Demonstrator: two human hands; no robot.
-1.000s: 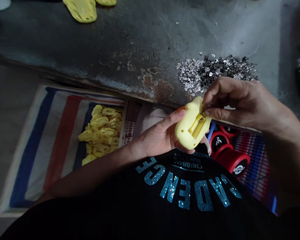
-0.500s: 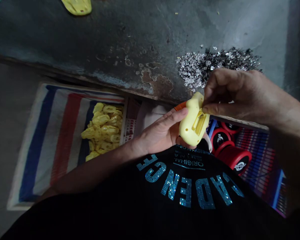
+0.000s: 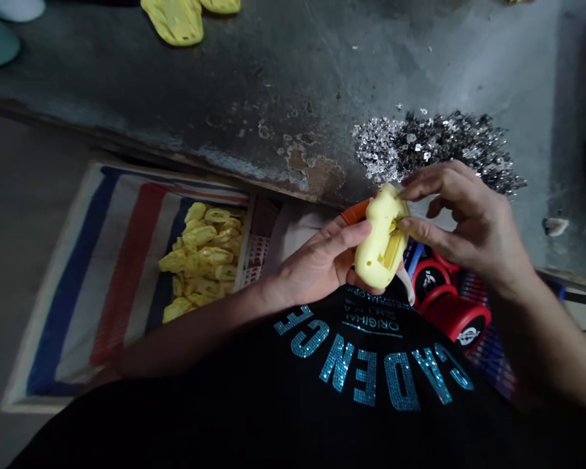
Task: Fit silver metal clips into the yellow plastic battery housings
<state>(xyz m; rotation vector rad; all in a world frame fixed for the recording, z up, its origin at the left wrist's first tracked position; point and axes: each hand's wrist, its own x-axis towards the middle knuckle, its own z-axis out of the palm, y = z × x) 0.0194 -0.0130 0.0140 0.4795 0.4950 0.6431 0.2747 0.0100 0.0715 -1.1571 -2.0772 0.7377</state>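
Observation:
Cupped in my left hand [image 3: 317, 255] is a pale yellow moulded plastic shell [image 3: 381, 236], its rounded back resting against my palm and fingers. My right hand [image 3: 461, 218] reaches in from the right, with its thumb and forefinger pinching the shell's upper end. A darker yellow slotted insert [image 3: 393, 251] sits in the shell's face, partly hidden by my right thumb. Whether anything small lies between those fingertips is hidden.
A heap of silver sequins [image 3: 430, 148] lies on a worn concrete ledge [image 3: 224, 85]. Below it, a striped bag [image 3: 122, 286] holds a pile of yellow pieces [image 3: 200, 257]. Red tape rolls [image 3: 456, 319] sit at lower right, and more yellow pieces [image 3: 173, 19] lie at the top.
My right hand has swung lower and its fingers have spread more. The shell has turned slightly in my left hand, and the view has shifted a little.

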